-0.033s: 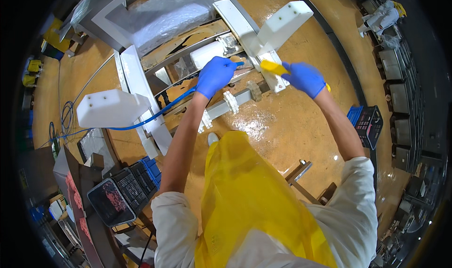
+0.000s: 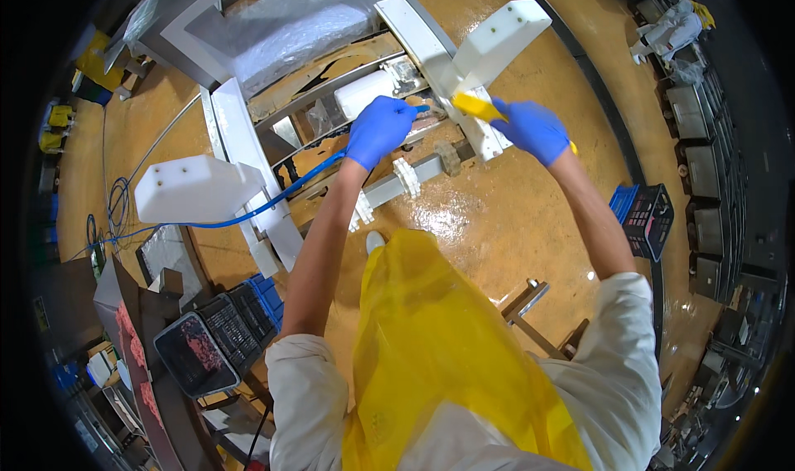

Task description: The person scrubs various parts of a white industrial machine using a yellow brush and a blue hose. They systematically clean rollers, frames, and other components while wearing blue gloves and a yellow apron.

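My left hand (image 2: 381, 132), in a blue glove, is closed round a blue hose (image 2: 308, 178). The hose tip sticks out past my fingers toward the right, over the machine frame. In my right hand (image 2: 534, 130), also blue-gloved, is a yellow brush (image 2: 478, 107). Its head lies at the white side rail (image 2: 483, 133) of the frame; whether the bristles touch the rail I cannot tell. A white roller (image 2: 364, 93) sits inside the frame, just beyond my left hand.
White plastic blocks (image 2: 197, 189) stand out from both sides of the frame. Stacked dark crates (image 2: 214, 338) stand at lower left, beside a trough with pink meat (image 2: 131, 338). A black crate (image 2: 650, 223) is on the right. Another person (image 2: 671, 31) works at far right.
My right hand has shifted slightly left and away from me with the yellow brush. My left hand and the hose stay nearly where they were.
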Motion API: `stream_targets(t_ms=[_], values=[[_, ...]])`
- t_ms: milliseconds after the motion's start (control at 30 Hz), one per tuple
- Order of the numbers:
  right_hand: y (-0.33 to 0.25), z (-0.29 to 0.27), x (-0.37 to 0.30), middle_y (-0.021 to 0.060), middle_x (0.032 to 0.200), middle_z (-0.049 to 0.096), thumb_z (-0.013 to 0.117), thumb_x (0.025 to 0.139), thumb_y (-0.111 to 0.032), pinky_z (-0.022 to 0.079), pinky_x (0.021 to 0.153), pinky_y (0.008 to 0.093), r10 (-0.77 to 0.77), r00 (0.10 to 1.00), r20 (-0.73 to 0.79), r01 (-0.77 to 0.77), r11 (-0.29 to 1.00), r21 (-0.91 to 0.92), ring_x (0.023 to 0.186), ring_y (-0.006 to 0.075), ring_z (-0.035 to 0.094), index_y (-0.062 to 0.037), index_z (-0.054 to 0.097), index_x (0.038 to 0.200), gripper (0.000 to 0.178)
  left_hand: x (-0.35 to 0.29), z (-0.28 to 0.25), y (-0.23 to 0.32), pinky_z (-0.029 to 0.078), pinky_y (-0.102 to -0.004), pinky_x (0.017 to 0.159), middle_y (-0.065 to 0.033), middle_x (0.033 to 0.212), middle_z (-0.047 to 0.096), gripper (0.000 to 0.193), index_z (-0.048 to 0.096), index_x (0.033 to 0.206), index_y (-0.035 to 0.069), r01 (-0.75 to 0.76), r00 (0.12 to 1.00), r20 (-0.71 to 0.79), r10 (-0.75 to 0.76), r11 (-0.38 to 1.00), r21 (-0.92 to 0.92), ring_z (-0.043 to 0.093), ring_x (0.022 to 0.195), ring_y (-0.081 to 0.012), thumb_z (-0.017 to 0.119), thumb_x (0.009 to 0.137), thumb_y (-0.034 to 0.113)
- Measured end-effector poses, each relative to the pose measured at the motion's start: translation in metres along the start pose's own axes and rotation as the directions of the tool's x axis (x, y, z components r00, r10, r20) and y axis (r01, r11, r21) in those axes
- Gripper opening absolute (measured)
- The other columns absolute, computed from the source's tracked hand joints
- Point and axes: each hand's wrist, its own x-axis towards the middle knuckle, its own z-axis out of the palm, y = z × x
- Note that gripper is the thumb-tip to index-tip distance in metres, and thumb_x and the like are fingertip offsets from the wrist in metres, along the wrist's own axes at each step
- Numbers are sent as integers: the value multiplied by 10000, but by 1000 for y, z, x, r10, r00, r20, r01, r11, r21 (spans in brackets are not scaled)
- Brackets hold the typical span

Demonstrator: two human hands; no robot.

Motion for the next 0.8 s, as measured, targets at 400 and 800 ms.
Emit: stream_targets(t_ms=[400,800], values=[[9,68,-12,100,705,615,580,903,-458,499,525,349,577,813,76,-405,468,785,570,189,571,-29,542,1303,588,15,28,9,487,-331,669,-149,694,653,291,712,945,33,-126,992,0,126,992,-24,636,669,-229,570,848,267],[38,102,12,180,753,659,574,893,-453,507,589,385,631,771,-86,-482,665,570,623,284,642,-52,651,1090,454,21,41,23,486,-473,699,-229,816,645,300,678,805,36,-106,993,41,108,994,-36,626,787,-406,545,871,296]])
